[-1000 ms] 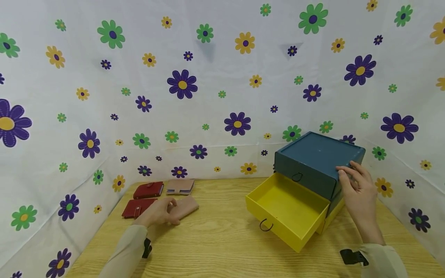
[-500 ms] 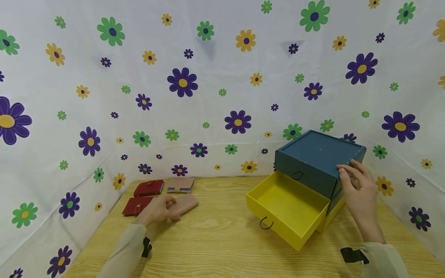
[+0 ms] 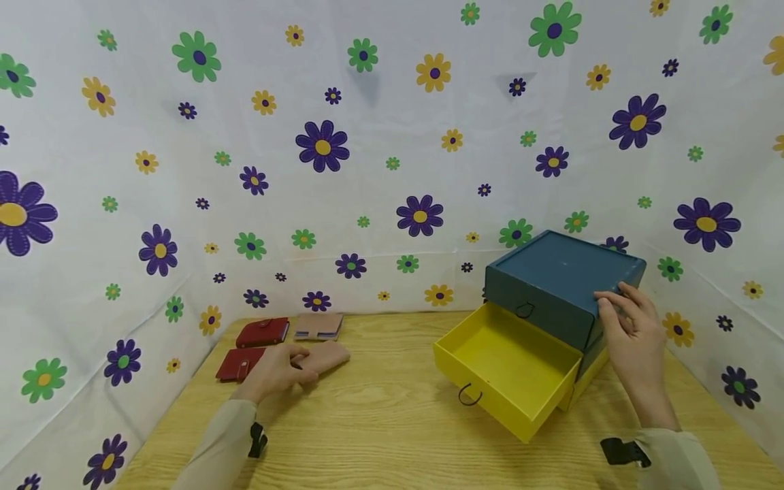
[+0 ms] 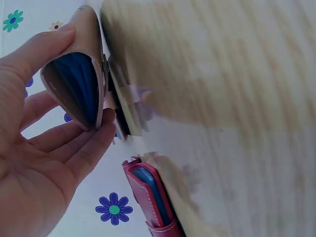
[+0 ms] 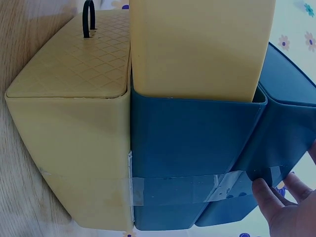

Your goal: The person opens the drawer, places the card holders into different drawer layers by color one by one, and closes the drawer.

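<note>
I read the left hand [image 3: 274, 373] as grasping the pink wallet [image 3: 331, 354] at the left of the tabletop [image 3: 367, 422], near a red strap wallet [image 3: 235, 364]. Right hand [image 3: 638, 340]: grip released, resting against the blue drawer box [image 3: 560, 265].

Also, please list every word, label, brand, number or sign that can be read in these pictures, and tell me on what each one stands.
There are none that I can read.
Pink wallets and red wallets: no legible lettering; any tiny mark is too small to read.
Drawer unit: no text; the clear tape on it shows no legible print.
Backdrop: only printed flowers.
</note>
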Demonstrator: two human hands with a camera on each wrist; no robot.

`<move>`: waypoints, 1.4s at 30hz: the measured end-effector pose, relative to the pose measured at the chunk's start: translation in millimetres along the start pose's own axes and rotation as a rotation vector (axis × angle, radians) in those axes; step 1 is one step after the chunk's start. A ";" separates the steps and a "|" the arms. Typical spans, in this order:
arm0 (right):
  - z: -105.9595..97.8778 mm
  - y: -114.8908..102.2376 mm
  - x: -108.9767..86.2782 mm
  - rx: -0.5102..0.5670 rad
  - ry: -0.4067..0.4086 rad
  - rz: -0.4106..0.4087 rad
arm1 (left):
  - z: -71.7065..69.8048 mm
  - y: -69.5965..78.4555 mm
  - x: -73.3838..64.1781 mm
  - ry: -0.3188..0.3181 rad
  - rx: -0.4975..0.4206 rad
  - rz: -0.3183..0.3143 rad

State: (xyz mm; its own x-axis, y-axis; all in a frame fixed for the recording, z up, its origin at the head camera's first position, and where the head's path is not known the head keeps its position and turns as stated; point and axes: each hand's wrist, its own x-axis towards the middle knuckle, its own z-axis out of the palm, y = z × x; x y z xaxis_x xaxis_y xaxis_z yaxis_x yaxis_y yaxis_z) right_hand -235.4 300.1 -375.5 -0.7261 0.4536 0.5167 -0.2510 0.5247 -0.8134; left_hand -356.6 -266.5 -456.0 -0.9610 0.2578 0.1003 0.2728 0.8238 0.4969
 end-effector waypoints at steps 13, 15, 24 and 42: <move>-1.2 0.5 -0.7 0.013 -0.014 -0.013 | -3.8 21.8 0.5 0.145 -0.009 0.112; -1.2 0.6 -1.0 0.011 -0.014 -0.016 | -3.3 26.8 1.1 0.158 -0.025 0.126; -1.4 0.9 -0.8 0.015 -0.009 -0.012 | -4.6 51.3 4.1 0.219 -0.032 0.246; -1.8 -0.6 -0.3 -0.007 -0.031 0.002 | -2.5 81.2 9.0 0.287 -0.054 0.476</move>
State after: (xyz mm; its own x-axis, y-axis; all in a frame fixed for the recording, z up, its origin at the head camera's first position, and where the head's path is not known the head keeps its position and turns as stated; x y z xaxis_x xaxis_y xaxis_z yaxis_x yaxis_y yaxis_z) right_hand -233.9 301.0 -374.7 -0.7463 0.4318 0.5066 -0.2451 0.5293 -0.8122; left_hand -343.2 -198.5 -412.6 -0.7085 0.4410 0.5510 0.6840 0.6212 0.3823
